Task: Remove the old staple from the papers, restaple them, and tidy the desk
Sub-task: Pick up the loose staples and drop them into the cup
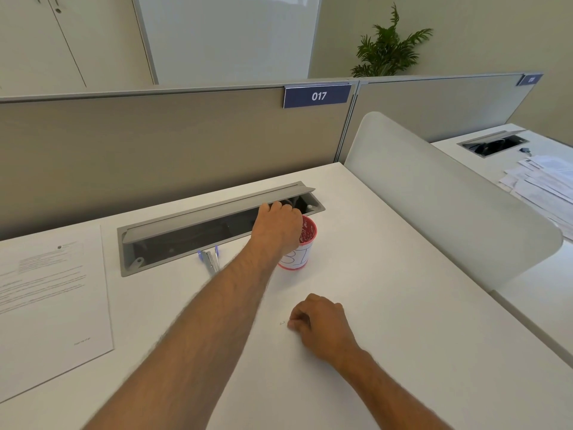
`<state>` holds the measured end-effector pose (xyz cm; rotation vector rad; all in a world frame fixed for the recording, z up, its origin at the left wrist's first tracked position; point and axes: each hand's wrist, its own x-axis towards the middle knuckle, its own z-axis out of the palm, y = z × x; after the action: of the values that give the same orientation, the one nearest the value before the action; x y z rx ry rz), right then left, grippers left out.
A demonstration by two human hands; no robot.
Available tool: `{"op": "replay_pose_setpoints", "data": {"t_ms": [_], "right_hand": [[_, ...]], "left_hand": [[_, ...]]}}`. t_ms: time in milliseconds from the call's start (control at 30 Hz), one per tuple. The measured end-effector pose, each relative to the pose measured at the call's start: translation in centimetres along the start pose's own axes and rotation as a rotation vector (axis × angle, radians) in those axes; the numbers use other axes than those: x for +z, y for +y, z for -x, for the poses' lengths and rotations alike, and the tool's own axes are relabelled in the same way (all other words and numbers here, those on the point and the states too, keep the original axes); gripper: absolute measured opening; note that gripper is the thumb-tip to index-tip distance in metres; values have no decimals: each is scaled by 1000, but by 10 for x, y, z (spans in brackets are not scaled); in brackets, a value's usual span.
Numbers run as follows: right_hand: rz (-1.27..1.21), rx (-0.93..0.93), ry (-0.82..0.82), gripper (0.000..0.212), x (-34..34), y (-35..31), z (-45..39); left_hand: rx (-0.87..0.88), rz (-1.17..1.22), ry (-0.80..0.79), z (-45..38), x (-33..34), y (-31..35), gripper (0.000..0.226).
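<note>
The stapled papers (52,293) lie flat at the left of the white desk (387,305). A small bent staple (282,323) lies loose on the desk. My right hand (325,327) rests just right of it, fingers curled together and fingertips almost touching it. My left hand (276,228) reaches far forward and curls over the left rim of a red cup (305,243) with a white label. It hides much of the cup, which stands upright. A blue-and-silver tool (210,259) lies left of the cup, by the cable tray.
An open grey cable tray (161,240) with a raised lid runs across the desk behind the cup. A beige partition (155,150) closes the back. A frosted divider (449,206) bounds the right side, and loose papers (539,178) lie on the desk beyond it.
</note>
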<state>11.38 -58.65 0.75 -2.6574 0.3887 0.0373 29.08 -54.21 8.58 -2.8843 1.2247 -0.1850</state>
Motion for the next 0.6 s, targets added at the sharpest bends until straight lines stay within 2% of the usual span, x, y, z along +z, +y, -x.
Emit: {"op": "replay_pose_setpoints", "data": {"t_ms": [167, 300, 367, 400, 500, 600], "right_hand": [[110, -40, -79, 9, -2, -6, -1], [186, -55, -94, 7, -2, -9, -1], [210, -65, -94, 5, -1, -9, -1], [220, -73, -98, 1, -1, -9, -1], [236, -91, -99, 10, -1, -9, 0], [127, -76, -84, 10, -3, -4, 0]], "left_hand": [[24, 102, 23, 7, -1, -2, 44], [19, 467, 297, 25, 4, -10, 21], [38, 616, 349, 39, 15, -14, 18], [49, 657, 335, 46, 21, -15, 17], [58, 725, 224, 71, 42, -18, 13], [88, 737, 61, 94, 59, -22, 11]]}}
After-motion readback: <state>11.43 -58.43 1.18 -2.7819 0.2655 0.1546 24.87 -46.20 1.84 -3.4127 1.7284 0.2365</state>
